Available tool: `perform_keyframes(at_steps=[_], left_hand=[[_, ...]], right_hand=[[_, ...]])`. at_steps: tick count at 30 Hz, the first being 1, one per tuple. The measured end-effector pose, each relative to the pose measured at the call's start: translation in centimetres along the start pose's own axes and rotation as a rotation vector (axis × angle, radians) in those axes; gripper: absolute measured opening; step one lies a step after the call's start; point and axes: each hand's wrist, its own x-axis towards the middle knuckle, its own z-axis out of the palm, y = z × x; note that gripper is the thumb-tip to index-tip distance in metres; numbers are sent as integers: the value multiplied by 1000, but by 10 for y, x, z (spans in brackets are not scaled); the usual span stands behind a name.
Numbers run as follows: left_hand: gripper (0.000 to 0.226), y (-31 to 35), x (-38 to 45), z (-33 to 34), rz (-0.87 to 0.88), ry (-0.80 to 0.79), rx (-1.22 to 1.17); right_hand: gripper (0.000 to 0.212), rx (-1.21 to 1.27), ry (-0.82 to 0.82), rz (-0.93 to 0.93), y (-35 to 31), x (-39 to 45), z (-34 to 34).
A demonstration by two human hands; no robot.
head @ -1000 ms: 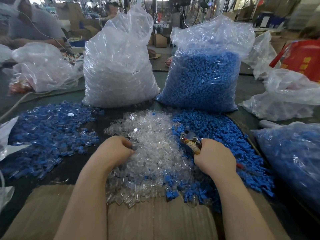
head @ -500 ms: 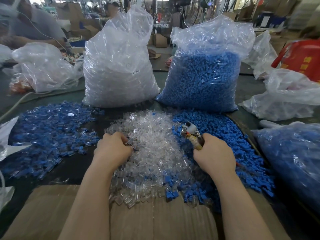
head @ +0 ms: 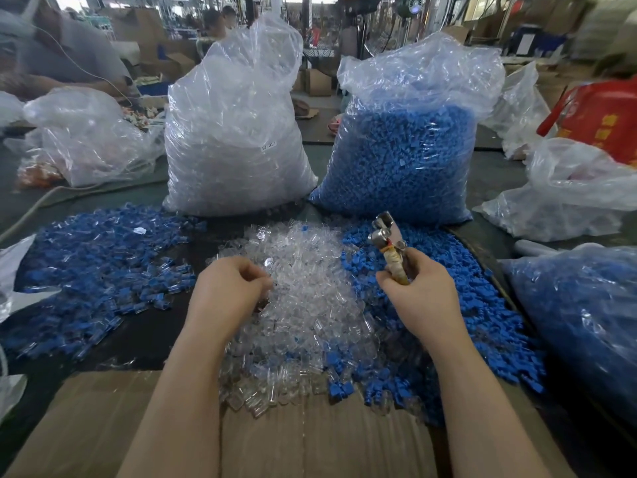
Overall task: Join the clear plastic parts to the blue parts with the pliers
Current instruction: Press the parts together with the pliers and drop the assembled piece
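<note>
Pliers (head: pixel 387 241) have shiny metal jaws and tape-wrapped handles, gripped upright in the right hand (head: pixel 418 294); left hand (head: pixel 229 291) fingers curl into the clear parts (head: pixel 310 288), can't tell if grasping.

glossy clear parts (head: pixel 310 298) – shiny metal pliers (head: pixel 386 232)

Two tall bags wall off the far side: bag of clear parts (head: pixel 234 132) and bag of blue parts (head: pixel 403 150), a narrow gap between them at table level. Loose clear pile (head: pixel 310 298) and blue pile (head: pixel 465 305) fill the centre; left hand (head: pixel 227 288) and right hand (head: pixel 420 294) sit over them, pliers (head: pixel 389 243) raised. Dark bare strip of table (head: pixel 144 339) lies between the clear pile and the joined-parts heap (head: pixel 96 270). Cardboard (head: pixel 310 443) near edge open. Blue-filled bag (head: pixel 579 322) blocks the right, edge blurred.
</note>
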Motion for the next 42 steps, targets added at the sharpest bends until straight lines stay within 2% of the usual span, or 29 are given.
perform_keyframes(at_steps=[5, 11, 14, 18, 22, 27, 32, 36, 42], left_hand=[[3, 22, -8, 10, 66, -91, -427], [5, 38, -13, 30, 45, -263, -536], [7, 41, -15, 30, 29, -301, -668], [30, 42, -16, 23, 35, -339, -841], [40, 42, -19, 22, 25, -479, -914], [27, 48, -22, 31, 39, -379, -803], [10, 55, -25, 44, 23, -178, -751], [7, 58, -29, 51, 86, -59, -730], [5, 61, -30, 54, 62, -78, -786]], right_hand=[[20, 237, -24, -16, -3, -1, -3], [17, 356, -27, -46, -5, -1, -4], [16, 379, -43, -73, -5, -2, -4], [14, 396, -49, -95, -5, -3, -2], [15, 390, -52, -99, -5, -3, -2], [14, 398, -69, -123, -9, -5, -1], [15, 429, -87, -173, -14, -7, -3], [14, 450, -93, -186, -18, -8, -3], [15, 460, -86, -193, -20, -9, -2]])
